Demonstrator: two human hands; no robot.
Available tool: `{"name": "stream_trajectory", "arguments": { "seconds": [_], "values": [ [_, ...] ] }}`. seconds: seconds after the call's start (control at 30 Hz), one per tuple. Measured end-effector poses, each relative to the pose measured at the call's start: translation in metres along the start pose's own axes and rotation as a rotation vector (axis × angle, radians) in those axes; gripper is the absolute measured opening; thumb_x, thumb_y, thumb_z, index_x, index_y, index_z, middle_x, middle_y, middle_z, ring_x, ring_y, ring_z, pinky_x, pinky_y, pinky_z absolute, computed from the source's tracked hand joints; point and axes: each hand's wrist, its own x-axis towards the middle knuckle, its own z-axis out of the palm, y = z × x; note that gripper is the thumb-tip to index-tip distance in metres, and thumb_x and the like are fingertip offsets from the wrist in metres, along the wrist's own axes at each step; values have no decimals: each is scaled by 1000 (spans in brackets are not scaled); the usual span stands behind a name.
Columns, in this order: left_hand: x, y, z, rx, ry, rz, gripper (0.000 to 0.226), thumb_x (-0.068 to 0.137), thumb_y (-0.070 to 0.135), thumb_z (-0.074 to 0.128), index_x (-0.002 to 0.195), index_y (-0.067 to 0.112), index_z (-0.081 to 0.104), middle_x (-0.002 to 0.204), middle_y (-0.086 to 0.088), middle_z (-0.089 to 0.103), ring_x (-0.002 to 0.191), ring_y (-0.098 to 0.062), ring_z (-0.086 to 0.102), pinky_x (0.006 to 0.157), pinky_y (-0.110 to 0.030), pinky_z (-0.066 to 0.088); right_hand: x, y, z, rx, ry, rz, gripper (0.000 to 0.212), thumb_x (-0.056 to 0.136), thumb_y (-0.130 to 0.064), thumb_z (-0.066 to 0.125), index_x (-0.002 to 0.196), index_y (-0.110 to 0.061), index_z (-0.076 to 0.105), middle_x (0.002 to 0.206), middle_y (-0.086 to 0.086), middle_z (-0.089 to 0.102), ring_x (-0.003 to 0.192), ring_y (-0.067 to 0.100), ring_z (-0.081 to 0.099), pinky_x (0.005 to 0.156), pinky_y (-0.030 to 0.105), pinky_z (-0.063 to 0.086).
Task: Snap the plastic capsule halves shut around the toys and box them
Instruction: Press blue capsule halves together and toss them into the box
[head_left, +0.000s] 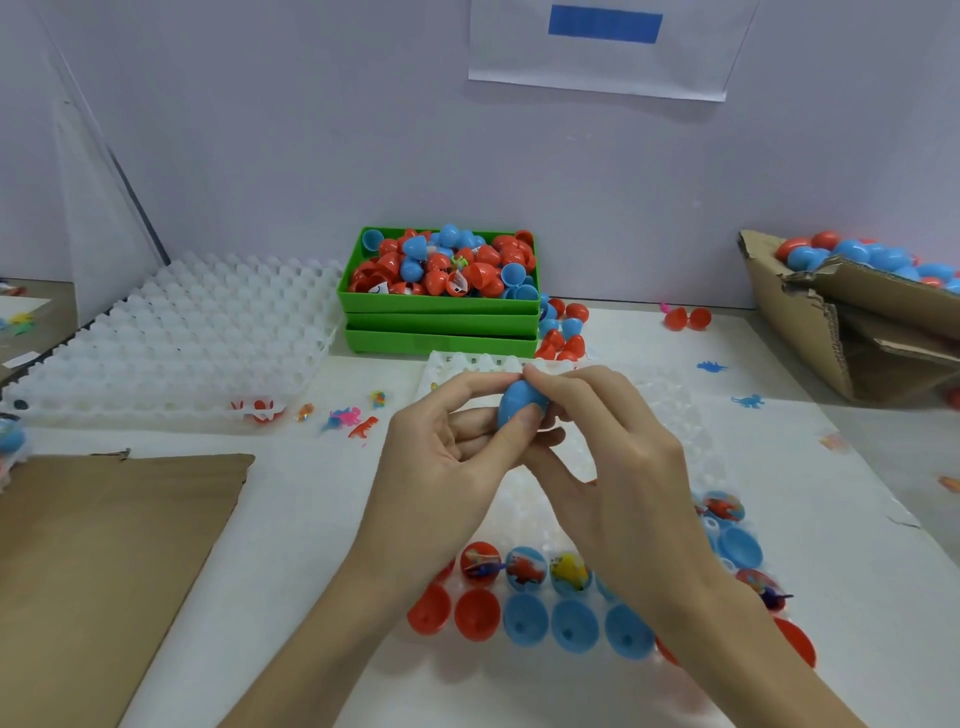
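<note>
Hands meet over the white worktop: the left hand and the right hand both pinch one blue capsule, held in the air above a clear dimpled tray; whether its halves are fully closed is hard to tell behind the fingers. Below the wrists, open red and blue capsule halves sit in the tray, some holding toys. A green bin heaped with capsule halves stands behind, and a cardboard box of closed capsules stands far right. Small toy dinosaurs lie loose to the left.
</note>
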Motion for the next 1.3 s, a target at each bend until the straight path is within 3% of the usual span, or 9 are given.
{"name": "stream_trajectory", "arguments": {
  "seconds": [0.17, 0.33, 0.47, 0.63, 0.73, 0.9, 1.07, 1.2, 1.3],
  "values": [
    [4, 7, -8, -220, -113, -158, 38, 101, 33, 57, 131, 11, 66, 114, -16, 78, 104, -35, 77, 97, -37, 60, 1, 2, -1, -16, 13, 3, 49, 90, -18, 79, 134, -4, 65, 116, 10, 67, 106, 21, 63, 96, 24, 52],
    [6, 2, -11, -177, -107, -189, 30, 102, 26, 62, 123, 6, 66, 108, -15, 79, 104, -31, 77, 100, -37, 57, 1, 1, -1, -32, 15, -5, 46, 90, -22, 76, 130, -2, 68, 111, 9, 68, 102, 22, 63, 92, 25, 53],
    [6, -2, -8, -148, -94, -202, 28, 101, 29, 63, 121, 9, 67, 108, -11, 80, 103, -27, 78, 100, -35, 58, 1, 5, -2, -35, 11, 3, 39, 86, -12, 78, 122, 0, 70, 104, 6, 66, 92, 21, 63, 85, 27, 54],
    [9, -2, -12, -84, -42, -168, 37, 91, 33, 71, 122, 14, 67, 105, -7, 81, 101, -23, 78, 96, -31, 59, 3, 3, -1, 28, -87, 12, 49, 88, -10, 80, 135, -6, 66, 120, 5, 67, 108, 19, 64, 97, 23, 53],
    [12, -2, -19, -54, -38, -136, 29, 95, 20, 72, 122, 14, 69, 108, -5, 81, 103, -22, 78, 97, -27, 58, 8, 4, -6, 261, -169, 137, 44, 94, -15, 72, 138, -16, 64, 125, -5, 66, 114, 13, 64, 92, 23, 54],
    [13, -4, -17, -26, -110, -152, 28, 96, 15, 71, 123, 9, 65, 111, -5, 80, 103, -22, 78, 96, -25, 58, 12, 8, -13, 454, -80, 391, 19, 96, -14, 70, 113, -20, 76, 104, -11, 76, 101, 13, 72, 82, 22, 58],
    [13, -5, -14, -66, -138, -153, 23, 100, 15, 65, 120, 5, 63, 112, -10, 79, 104, -28, 77, 99, -33, 58, 13, 9, -16, 652, -56, 618, 17, 100, -21, 65, 110, -26, 78, 100, -12, 79, 97, 8, 73, 78, 15, 56],
    [11, -5, -13, -39, -132, -170, 23, 100, 16, 65, 122, 8, 63, 115, -8, 79, 105, -25, 77, 101, -35, 58, 13, 9, -14, 695, -64, 643, 16, 100, -17, 66, 109, -23, 77, 101, -9, 79, 97, 8, 74, 80, 15, 56],
    [10, -3, -12, -13, -108, -138, 20, 101, 14, 65, 119, 7, 63, 110, -7, 80, 101, -23, 78, 92, -24, 59, 12, 8, -13, 659, -80, 602, 15, 98, -15, 69, 108, -22, 76, 100, -11, 78, 98, 7, 73, 81, 18, 57]
  ]
}}
